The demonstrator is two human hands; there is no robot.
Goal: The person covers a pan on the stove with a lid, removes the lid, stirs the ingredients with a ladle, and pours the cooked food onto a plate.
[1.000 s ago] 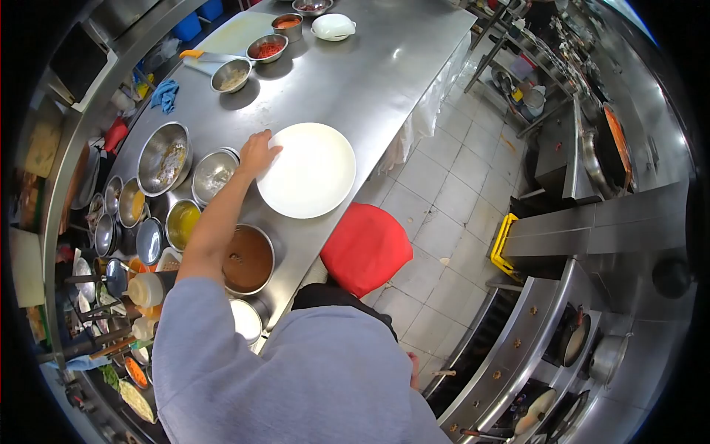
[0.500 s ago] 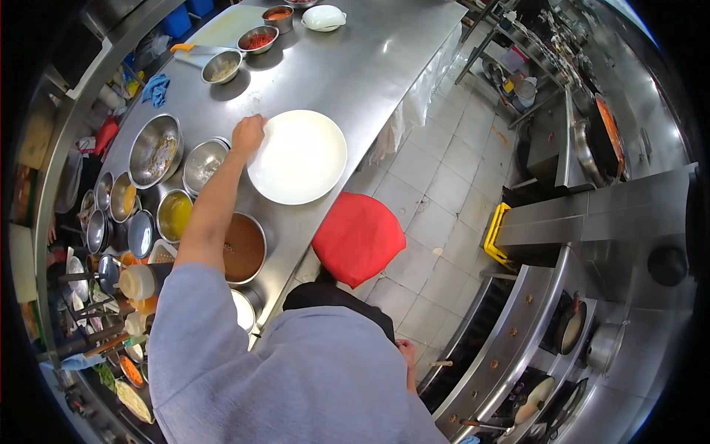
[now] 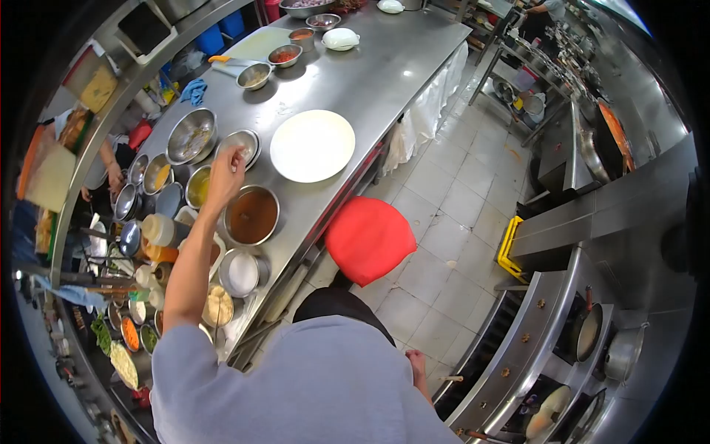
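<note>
My left hand (image 3: 228, 169) is over a small metal bowl (image 3: 248, 140) at the near-left side of the steel table, its fingers drawn together. Whatever they may hold is too small to make out. Beside that bowl, to the right, lies a large white plate (image 3: 313, 146), apart from the hand. A pot of brown sauce (image 3: 252, 214) and a bowl of yellow liquid (image 3: 198, 186) stand close to my wrist. Down at my side, partly covered by my body, my right hand (image 3: 416, 364) hangs with curled fingers, showing nothing in them.
A red-topped stool (image 3: 370, 240) stands against the table edge. Stoves with pans (image 3: 588, 333) line the right side, past the tiled floor (image 3: 444, 244). Ingredient containers crowd the left. Another person's hand (image 3: 116, 179) shows beyond the shelf, and a co-worker (image 3: 543, 16) stands far back.
My left hand has let go of the plate's rim and moved left and back toward me, over the small metal bowl. The camera view has shifted; the right hand still hangs low.
</note>
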